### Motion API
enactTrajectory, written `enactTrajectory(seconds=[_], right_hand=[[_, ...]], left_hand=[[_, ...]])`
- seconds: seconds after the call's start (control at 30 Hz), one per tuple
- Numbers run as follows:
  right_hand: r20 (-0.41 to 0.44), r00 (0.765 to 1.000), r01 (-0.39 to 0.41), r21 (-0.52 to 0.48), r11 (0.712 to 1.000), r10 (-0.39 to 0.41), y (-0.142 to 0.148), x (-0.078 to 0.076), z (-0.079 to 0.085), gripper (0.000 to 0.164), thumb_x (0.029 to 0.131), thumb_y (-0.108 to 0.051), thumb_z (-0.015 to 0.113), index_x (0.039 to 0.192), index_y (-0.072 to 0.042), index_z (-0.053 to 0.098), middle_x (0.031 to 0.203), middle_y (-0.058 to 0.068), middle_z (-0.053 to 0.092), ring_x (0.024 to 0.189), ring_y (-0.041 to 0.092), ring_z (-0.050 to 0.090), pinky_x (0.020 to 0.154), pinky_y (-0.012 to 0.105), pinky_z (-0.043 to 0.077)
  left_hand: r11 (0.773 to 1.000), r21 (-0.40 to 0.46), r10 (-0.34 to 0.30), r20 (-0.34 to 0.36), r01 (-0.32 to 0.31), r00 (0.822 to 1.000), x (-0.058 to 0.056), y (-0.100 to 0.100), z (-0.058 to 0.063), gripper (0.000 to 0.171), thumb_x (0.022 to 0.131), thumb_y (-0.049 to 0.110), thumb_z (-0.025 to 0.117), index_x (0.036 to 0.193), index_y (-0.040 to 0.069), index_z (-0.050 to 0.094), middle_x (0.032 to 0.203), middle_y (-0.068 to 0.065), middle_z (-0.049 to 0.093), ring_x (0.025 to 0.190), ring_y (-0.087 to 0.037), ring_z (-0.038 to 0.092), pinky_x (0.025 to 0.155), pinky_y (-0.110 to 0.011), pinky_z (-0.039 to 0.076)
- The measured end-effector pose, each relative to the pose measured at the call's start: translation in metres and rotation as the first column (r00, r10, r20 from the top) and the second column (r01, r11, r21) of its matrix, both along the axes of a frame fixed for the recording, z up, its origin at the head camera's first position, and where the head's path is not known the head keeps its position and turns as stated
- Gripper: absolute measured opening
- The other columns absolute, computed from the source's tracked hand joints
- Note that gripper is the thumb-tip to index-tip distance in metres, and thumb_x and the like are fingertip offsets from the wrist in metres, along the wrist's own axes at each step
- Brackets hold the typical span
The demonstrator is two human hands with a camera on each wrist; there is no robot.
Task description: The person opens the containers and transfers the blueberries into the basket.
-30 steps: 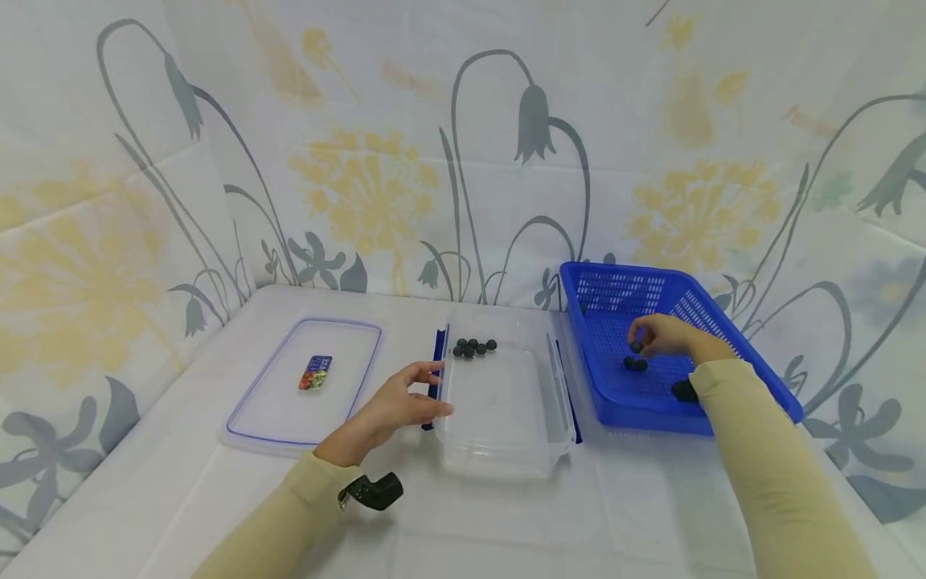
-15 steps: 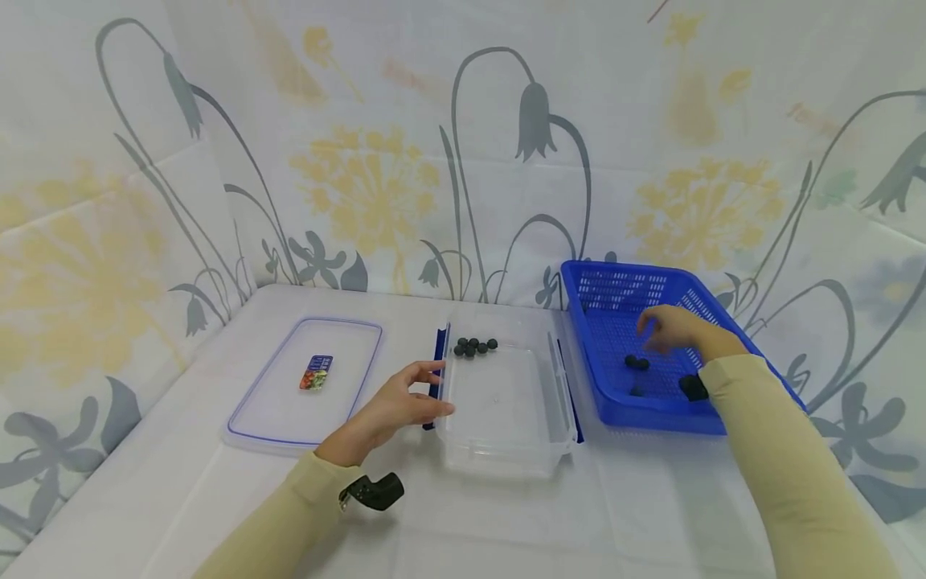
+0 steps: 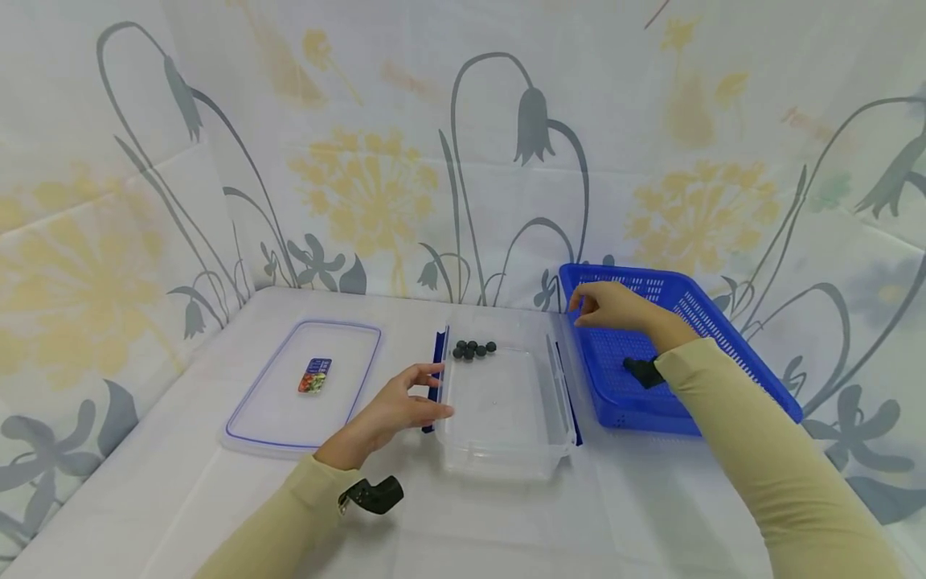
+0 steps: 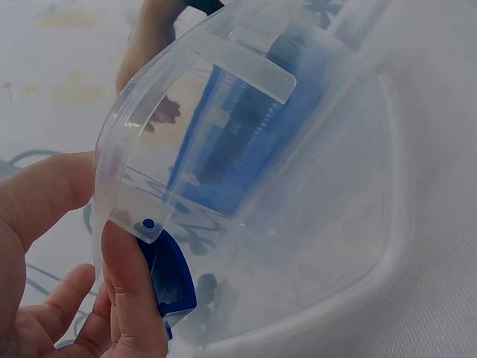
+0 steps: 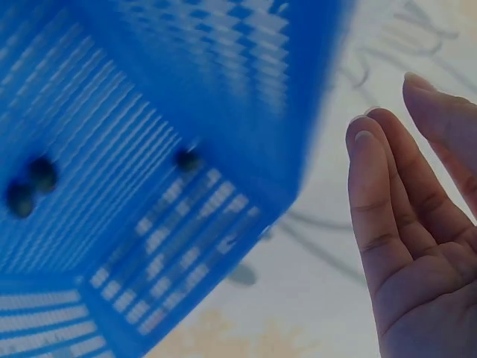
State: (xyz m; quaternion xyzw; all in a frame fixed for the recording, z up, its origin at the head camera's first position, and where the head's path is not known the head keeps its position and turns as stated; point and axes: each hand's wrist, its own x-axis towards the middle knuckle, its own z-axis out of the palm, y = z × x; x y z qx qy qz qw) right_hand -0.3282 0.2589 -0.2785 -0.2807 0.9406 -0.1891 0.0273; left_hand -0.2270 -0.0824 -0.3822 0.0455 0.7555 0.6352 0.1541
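Observation:
My left hand pinches the left rim of a clear plastic food container. In the left wrist view, a thumb and finger lie about that rim, beside a blue latch. Several small dark balls sit grouped at the container's far left. Over the left rim of a blue slotted basket is my right hand. Its fingers are slightly bent, the thumb apart, with nothing between them in the right wrist view. Inside the basket are two dark balls side by side and another dark ball.
A clear lid with a blue seal and a printed label lies on the white table left of the container. Behind stands a flower-patterned cloth. The container's right latch hangs close to the basket.
My right hand let go of a dark ball, which came to lie in the near part of the basket. Then it moved left and away, to the basket's left rim. The left hand stayed put.

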Motion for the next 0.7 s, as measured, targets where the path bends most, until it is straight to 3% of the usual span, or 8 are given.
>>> enactTrajectory(seconds=[0.23, 0.7], right_hand=[[0.027, 0.999, -0.037, -0.003, 0.999, 0.037, -0.037, -0.003, 0.000, 0.016, 0.084, -0.004, 0.065, 0.100, -0.004, 0.062, 0.078, 0.004, 0.059, 0.072, 0.019, 0.055, 0.069, 0.036, 0.048], [0.087, 0.995, -0.055, -0.030, 0.998, 0.057, -0.092, -0.008, -0.010, 0.016, 0.085, -0.006, 0.065, 0.101, -0.005, 0.061, 0.077, 0.004, 0.056, 0.069, 0.018, 0.051, 0.062, 0.029, 0.045]], left_hand=[[1.000, 0.004, 0.011, -0.003, -0.011, 1.000, 0.000, 0.000, -0.001, 0.069, 0.077, 0.009, 0.076, 0.137, 0.018, 0.044, 0.126, -0.009, 0.044, 0.087, -0.019, 0.058, 0.077, -0.033, 0.052], [1.000, 0.002, 0.004, -0.007, -0.004, 1.000, 0.002, 0.000, 0.004, 0.069, 0.078, 0.009, 0.076, 0.138, 0.014, 0.043, 0.127, -0.010, 0.043, 0.088, -0.020, 0.058, 0.079, -0.034, 0.052]])
